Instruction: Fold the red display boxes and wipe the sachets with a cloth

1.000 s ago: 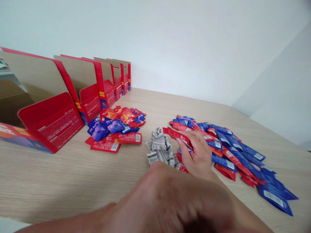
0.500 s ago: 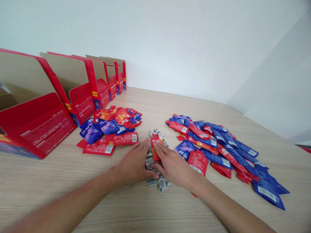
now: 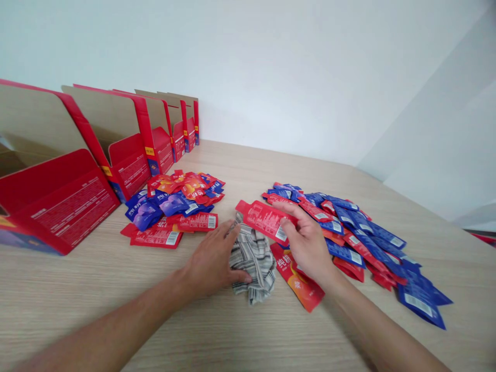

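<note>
A crumpled striped grey-and-white cloth [image 3: 253,258] lies on the wooden table [image 3: 116,289] in front of me. My left hand [image 3: 213,261] rests on its left side, fingers curled onto the fabric with the thumb under its edge. My right hand [image 3: 308,243] holds a red sachet [image 3: 263,219] up over the cloth, pinched between thumb and fingers. Another red-orange sachet [image 3: 298,279] lies flat under my right wrist.
A spread of blue and red sachets [image 3: 360,237] covers the table to the right. A smaller heap of red, orange and purple sachets [image 3: 174,204] sits left of centre. Several open red cardboard display boxes [image 3: 58,170] stand in a row along the left.
My right hand has lifted off the cloth and now holds a red sachet above it. The left hand stays on the cloth.
</note>
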A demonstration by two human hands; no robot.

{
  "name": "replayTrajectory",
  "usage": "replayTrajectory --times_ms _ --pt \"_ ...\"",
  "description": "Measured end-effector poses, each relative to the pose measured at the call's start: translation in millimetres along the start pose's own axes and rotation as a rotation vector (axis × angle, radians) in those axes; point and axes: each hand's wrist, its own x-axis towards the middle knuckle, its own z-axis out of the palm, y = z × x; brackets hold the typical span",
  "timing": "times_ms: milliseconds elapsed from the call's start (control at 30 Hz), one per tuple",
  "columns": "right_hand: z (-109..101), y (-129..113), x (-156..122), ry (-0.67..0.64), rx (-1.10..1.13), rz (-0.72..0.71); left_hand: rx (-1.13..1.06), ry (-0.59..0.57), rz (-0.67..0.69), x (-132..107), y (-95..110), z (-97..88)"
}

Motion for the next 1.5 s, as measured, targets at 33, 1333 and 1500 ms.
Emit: replayTrajectory --times_ms 33,1333,1500 --pt "5.8 7.9 1.3 0.028 0.025 0.041 0.031 0.052 0.008 -3.1 2.0 0.1" --pt "122.7 -42.6 126.0 -0.46 0.607 0.348 0.005 0.113 0.235 -17.3 4.3 15.8" --pt "16.2 2.2 127.7 -0.453 0.051 0.158 -0.032 0.092 0.18 -17.9 4.5 18.2"
